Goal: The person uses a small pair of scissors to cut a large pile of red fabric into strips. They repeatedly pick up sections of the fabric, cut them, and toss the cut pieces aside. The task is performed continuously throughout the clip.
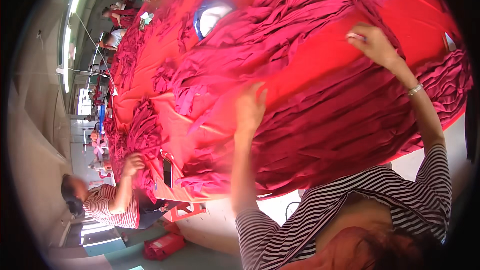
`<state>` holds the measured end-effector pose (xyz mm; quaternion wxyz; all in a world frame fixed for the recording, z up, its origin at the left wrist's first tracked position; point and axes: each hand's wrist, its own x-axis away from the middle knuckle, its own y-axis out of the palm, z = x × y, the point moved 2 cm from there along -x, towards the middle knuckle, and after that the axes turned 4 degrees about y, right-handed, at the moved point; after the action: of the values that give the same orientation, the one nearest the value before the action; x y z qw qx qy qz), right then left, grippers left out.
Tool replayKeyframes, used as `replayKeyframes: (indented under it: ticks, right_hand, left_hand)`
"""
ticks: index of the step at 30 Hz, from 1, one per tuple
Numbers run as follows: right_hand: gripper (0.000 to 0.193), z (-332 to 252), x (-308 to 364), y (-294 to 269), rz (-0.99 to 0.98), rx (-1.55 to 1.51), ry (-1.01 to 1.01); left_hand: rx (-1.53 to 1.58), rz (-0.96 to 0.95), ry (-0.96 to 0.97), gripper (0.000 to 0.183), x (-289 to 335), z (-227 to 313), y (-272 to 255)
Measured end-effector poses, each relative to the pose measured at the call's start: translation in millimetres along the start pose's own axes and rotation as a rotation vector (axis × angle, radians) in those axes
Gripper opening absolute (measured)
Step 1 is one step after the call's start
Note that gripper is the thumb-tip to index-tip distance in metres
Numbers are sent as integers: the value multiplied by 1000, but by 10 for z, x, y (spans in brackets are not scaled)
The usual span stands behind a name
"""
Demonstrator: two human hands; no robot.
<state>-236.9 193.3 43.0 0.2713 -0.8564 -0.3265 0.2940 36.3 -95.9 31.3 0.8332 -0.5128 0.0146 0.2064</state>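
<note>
Long dark-red fabric pieces (320, 120) lie in loose, wrinkled rows across a table covered with brighter red cloth (315, 45). My left hand (251, 106) is above the cloth near the middle, blurred, its thumb apart from the fingers and nothing visible in it. Farther right and higher, my right hand (374, 45) is over the bright red cloth beside the fabric rows. Its fingers are closed in a pinch around a small pale thing too blurred to name. A shiny band (415, 89) circles my right wrist.
A blue-and-white item (212, 15) lies on the fabric at the far side. A dark phone (167, 172) with a white cord lies near the left edge. A co-worker (112, 205) in a striped shirt is at left, near a red stool (186, 212) and a red bag (164, 246).
</note>
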Motion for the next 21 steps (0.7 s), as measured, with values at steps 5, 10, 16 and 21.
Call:
replayKeyframes:
  ticks: [5,10,16,21]
  right_hand:
    - [17,-181,-567,1036,-45,29,-134]
    - [15,-41,-796,1158,-74,64,-117]
    - [16,-203,-522,862,-248,-83,47]
    - [15,-176,-383,902,-245,-84,93]
  left_hand:
    - [-60,157,312,26,-618,67,564]
    - [51,118,209,13,-737,83,636]
    - [416,-92,-62,21,-545,143,523]
    - [325,-25,7,25,-538,190,610]
